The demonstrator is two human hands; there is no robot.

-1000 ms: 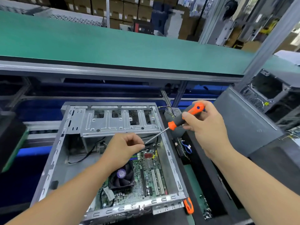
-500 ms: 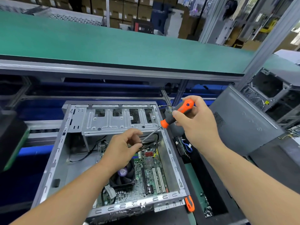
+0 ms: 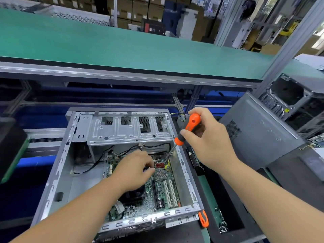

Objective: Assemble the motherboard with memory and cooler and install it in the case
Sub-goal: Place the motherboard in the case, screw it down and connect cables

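— Motherboard (image 3: 157,188) sits inside the case (image 3: 57,172); looks like the fastening step.
— Right hand (image 3: 208,142) grips the screwdriver (image 3: 188,128), tip down at the board. Left hand (image 3: 135,170) has its fingers curled above the cooler (image 3: 135,193), pinching something small, probably a screw. Next: seat it, align the tip.

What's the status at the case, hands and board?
Right hand grips screwdriver, tip down by board's far edge. Left hand over motherboard, pinch unclear. Board sits in case. Black cables nearby.
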